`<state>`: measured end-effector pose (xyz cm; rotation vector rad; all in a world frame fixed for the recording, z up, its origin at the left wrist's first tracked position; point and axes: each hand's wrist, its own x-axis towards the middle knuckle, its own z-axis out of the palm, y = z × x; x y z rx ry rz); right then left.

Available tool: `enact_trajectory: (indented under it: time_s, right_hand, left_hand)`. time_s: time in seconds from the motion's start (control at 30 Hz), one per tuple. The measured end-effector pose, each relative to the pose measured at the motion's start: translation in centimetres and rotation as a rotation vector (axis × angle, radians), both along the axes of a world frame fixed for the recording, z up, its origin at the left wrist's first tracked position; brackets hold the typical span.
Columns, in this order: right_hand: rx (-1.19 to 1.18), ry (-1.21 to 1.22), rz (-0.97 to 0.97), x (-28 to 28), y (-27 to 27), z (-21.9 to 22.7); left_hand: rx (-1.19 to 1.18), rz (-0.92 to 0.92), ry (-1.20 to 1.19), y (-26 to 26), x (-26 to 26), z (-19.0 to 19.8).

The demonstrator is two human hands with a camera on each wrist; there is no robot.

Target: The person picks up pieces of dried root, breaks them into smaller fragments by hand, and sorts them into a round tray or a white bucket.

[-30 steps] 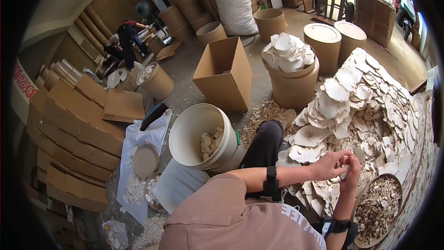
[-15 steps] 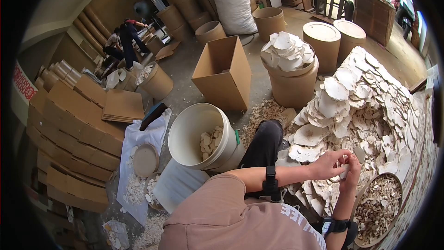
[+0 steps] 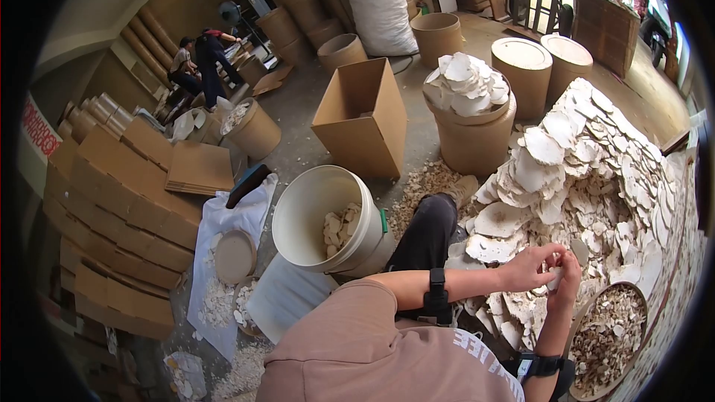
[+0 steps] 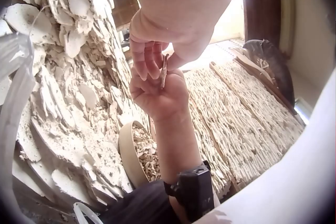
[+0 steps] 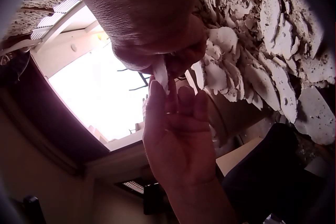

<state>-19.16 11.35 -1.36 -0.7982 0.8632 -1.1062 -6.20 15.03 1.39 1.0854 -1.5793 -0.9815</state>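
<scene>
In the head view my left hand (image 3: pixel 530 266) and right hand (image 3: pixel 568 277) meet over a heap of pale, brittle-looking slabs (image 3: pixel 544 145). Between them is a small white flake (image 4: pixel 164 71), thin and seen edge-on in the left wrist view. The left hand (image 4: pixel 170 24) pinches it from above there, while the right hand (image 4: pixel 160 95) grips it from the other side. From the right wrist, the flake (image 5: pixel 160 71) runs from the curled right hand (image 5: pixel 168 45) to the left hand's fingertips (image 5: pixel 156 90). A round tub of small chips (image 3: pixel 611 339) stands beside the right forearm.
A white bucket (image 3: pixel 357 223) with some pieces inside stands left of my knee. Beyond it are an open cardboard box (image 3: pixel 360 119) and a drum (image 3: pixel 473 138) topped with slabs. Stacked cartons (image 3: pixel 123 216) line the left side. Two people (image 3: pixel 212 59) bend over at the back.
My hands stay together on the flake with almost no movement. In the background, one of the people has straightened somewhat. The head view has shifted very slightly.
</scene>
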Motion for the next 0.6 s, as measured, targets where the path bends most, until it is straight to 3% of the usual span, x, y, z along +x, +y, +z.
enact_trajectory:
  time_s: [0.6]
  right_hand:
    - [-0.016, -0.020, -0.002, -0.16, 0.01, -0.29]
  left_hand:
    - [-0.026, 0.003, -0.005, -0.02, -0.08, -0.36]
